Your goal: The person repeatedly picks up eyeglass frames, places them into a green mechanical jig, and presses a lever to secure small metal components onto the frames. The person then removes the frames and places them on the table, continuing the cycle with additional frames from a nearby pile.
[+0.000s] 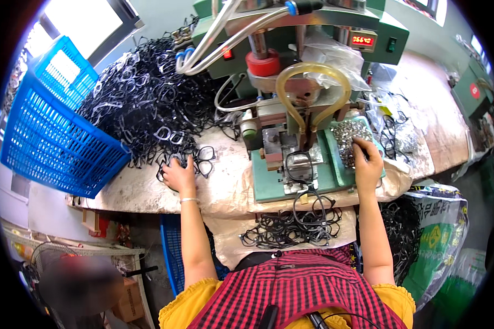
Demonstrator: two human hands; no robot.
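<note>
I see yellow short sleeves w/ ruffled cuffs, red-black checked apron, thin bracelet on left wrist, bare forearms.

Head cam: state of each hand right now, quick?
Left hand: fingers curled on a black eyeglass frame at the pile's edge; firm hold cannot be told.
Right hand: fingertips in the tray of small silver parts; grip cannot be told.

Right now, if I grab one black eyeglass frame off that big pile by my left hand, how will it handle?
The black frames are thin open rims, so probably light and slightly springy. They lie interlocked, so one under the left hand will likely drag neighbours along.
</note>
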